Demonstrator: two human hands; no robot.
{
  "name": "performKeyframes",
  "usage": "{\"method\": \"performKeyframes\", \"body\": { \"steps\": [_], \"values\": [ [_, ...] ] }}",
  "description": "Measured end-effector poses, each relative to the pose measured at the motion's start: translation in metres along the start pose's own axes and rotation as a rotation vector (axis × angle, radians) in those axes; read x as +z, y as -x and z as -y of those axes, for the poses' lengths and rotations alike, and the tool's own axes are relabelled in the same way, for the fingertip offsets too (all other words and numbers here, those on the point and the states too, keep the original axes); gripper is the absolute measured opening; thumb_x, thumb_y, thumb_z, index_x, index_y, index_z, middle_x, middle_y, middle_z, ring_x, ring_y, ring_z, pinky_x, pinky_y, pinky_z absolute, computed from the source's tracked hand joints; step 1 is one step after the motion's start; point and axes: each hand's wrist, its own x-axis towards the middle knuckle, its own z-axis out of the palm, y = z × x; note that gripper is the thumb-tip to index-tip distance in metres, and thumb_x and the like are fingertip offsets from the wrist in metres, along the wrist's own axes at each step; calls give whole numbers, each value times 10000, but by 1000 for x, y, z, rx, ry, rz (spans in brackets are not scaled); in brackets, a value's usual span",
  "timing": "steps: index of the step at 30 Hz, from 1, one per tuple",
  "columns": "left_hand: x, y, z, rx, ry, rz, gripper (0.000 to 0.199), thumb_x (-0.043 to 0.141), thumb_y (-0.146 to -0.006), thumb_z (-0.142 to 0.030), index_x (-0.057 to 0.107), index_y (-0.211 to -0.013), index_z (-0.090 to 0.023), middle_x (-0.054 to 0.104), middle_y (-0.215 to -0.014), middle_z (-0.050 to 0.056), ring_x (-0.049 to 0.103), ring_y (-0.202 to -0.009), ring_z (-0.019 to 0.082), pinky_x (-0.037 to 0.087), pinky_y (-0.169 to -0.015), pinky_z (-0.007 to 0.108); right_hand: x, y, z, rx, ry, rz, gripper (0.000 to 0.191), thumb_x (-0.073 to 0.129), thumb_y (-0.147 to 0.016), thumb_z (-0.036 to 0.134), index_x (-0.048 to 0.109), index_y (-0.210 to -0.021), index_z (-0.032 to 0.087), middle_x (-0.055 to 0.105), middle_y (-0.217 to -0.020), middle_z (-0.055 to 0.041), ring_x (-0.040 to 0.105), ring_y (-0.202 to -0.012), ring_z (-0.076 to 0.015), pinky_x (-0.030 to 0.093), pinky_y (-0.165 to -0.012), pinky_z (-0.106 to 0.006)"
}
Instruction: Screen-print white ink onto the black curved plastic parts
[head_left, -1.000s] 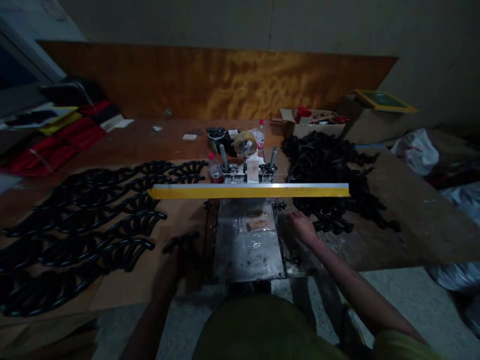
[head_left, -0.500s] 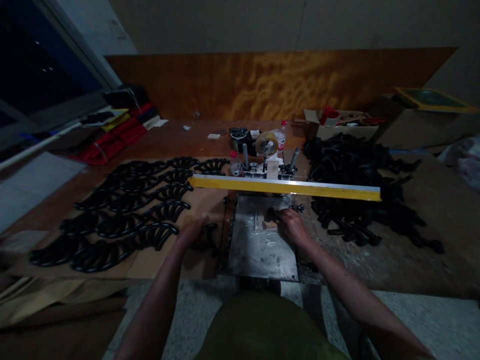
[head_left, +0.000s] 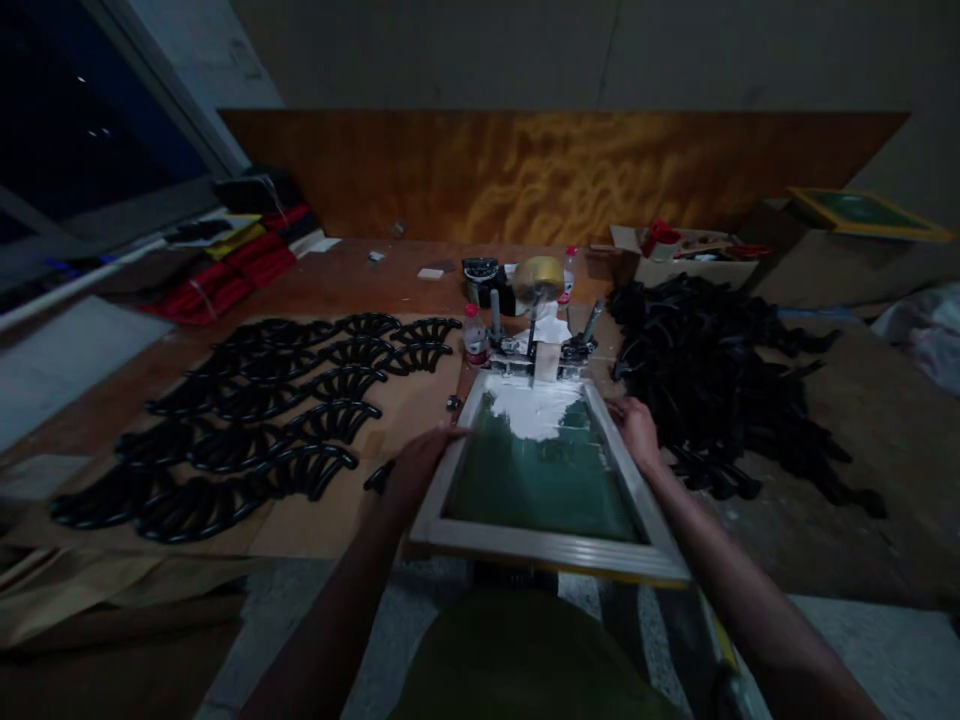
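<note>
A screen frame [head_left: 551,545] with green mesh and a white patch at its far end lies low over the work spot. My left hand [head_left: 429,458] is closed at its left side, fingertips on the rim; the hand is dark and blurred. On the opposite side my right hand [head_left: 636,430] has its fingers curled at the rim. Part of a black curved piece [head_left: 379,477] shows beside my left hand, the rest hidden by it. The frame's far end meets a metal clamp fixture [head_left: 577,348]. The metal plate is hidden under the frame.
Rows of glossy black curved pieces [head_left: 247,505] lie on cardboard at the left. A heap of black pieces [head_left: 720,370] sits at the right. Behind the fixture are a bottle [head_left: 475,338], a tape roll [head_left: 538,272] and a black tub [head_left: 480,275]. An open box [head_left: 697,268] stands back right.
The raised frame has swung down over the metal plate. My right hand has left the small dark item on the plate and moved right; my left hand has moved right to the frame's side.
</note>
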Motion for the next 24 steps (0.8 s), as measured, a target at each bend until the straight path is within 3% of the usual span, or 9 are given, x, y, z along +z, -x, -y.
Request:
{"method": "performKeyframes", "body": {
  "steps": [2, 4, 6, 8, 12, 17, 19, 21, 24],
  "values": [
    [7, 9, 32, -59, -73, 46, 557, 454, -866, -557, 698, -1204, -189, 691, -1275, 77, 602, -1225, 273, 453, -1058, 390, -10, -20, 4, -29, 23, -104, 417, 485, -897, 233, 610, -1277, 114, 601, -1259, -183, 540, -1165, -304, 438, -1015, -454],
    [20, 13, 57, -85, -80, 42, 615, 504, -845, -512, 590, -1357, -183, 609, -1396, 87, 555, -1293, 272, 411, -1103, 405, -11, -41, 26, -190, 37, -115, 496, 564, -865, 239, 540, -1346, 121, 509, -1394, -181, 470, -1259, -310, 416, -1048, -452],
    [32, 12, 75, -80, -72, 28, 648, 507, -853, -477, 500, -1439, -200, 533, -1475, 86, 506, -1347, 269, 369, -1138, 420, -8, -59, 55, -335, 90, -6, 515, 602, -843, 202, 517, -1345, 123, 487, -1421, -182, 448, -1277, -305, 412, -1045, -429],
    [40, 10, 85, -88, -44, 42, 648, 477, -877, -472, 454, -1471, -214, 485, -1516, 83, 478, -1374, 266, 346, -1155, 431, -2, -71, 80, -337, 170, 138, 434, 578, -855, 162, 537, -1285, 121, 576, -1305, -183, 515, -1189, -284, 439, -983, -380],
    [44, 8, 93, -108, -29, 58, 652, 458, -890, -483, 435, -1475, -195, 448, -1541, 91, 416, -1421, 251, 290, -1191, 434, 9, -63, 101, -246, 326, 368, 239, 480, -925, 174, 602, -1124, 119, 667, -1072, -166, 595, -1007, -253, 457, -845, -314],
    [44, 9, 96, -139, -21, 50, 626, 455, -906, -491, 472, -1446, -176, 487, -1511, 106, 429, -1412, 251, 284, -1191, 429, 2, -12, 95, -615, 281, 469, 205, 488, -856, 80, 628, -1002, 112, 653, -1012, -150, 549, -1021, -239, 426, -873, -312],
    [44, 10, 96, -140, 12, 42, 637, 473, -899, -510, 486, -1436, -166, 523, -1480, 119, 463, -1386, 264, 314, -1172, 441, -6, -4, 91, -734, 214, 529, 225, 520, -797, 45, 630, -976, 124, 649, -986, -131, 544, -992, -227, 422, -863, -307],
    [44, 11, 95, -131, 40, 37, 641, 489, -891, -515, 500, -1425, -161, 542, -1462, 124, 484, -1369, 266, 339, -1156, 436, -10, -6, 90, -750, 154, 543, 232, 536, -764, 31, 633, -942, 144, 645, -951, -106, 548, -953, -219, 424, -830, -300],
    [42, 12, 88, -134, 27, 24, 620, 504, -878, -499, 528, -1403, -170, 555, -1451, 113, 491, -1364, 260, 357, -1147, 409, -3, -11, 89, -651, 109, 425, 220, 523, -788, 38, 633, -935, 159, 630, -937, -96, 539, -933, -226, 426, -804, -309]
  ]
}}
